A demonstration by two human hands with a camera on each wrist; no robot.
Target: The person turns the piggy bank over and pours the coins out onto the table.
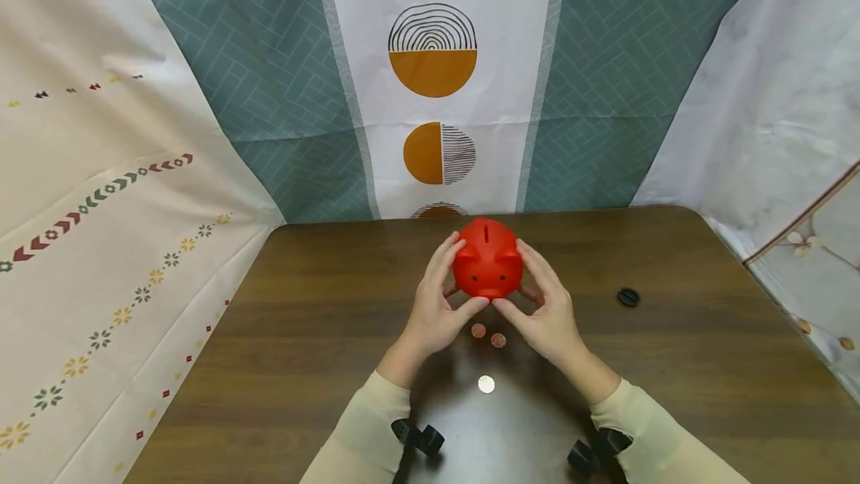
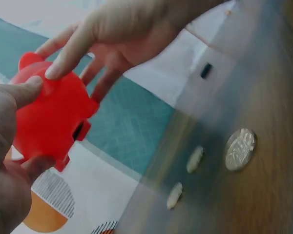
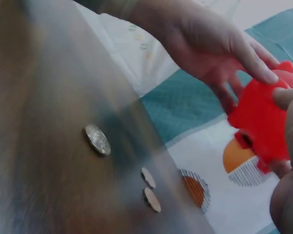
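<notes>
At the far left, a cream cloth (image 1: 121,245) is hanging beside the bench (image 1: 282,372), showing rows of small flowers and arrow marks. Next, the left hand (image 1: 433,312), extending from a pale sleeve (image 1: 363,432) with a black wrist camera (image 1: 430,439), is clamping the left side of the red pig (image 1: 487,264). At centre, the pig is facing the person above the bench, its coin slot (image 1: 487,234) pointing up; a dark opening (image 2: 78,130) is showing in its underside in the left wrist view. Behind it, a teal-and-white cloth (image 1: 430,110) is hanging with orange half-circles. Nearer the person, one copper coin (image 1: 478,330), the silver coin (image 1: 487,385) and a second copper coin (image 1: 499,340) are lying flat on the bench, the silver one closest. The right hand (image 1: 551,316) is clamping the pig's right side, and both thumbs are pressing near the snout, their tips almost meeting. Farther right, well apart from the hands, a round black cap (image 1: 628,297) is lying on the bench. At the far right, a white cloth (image 1: 752,95) is hanging.
</notes>
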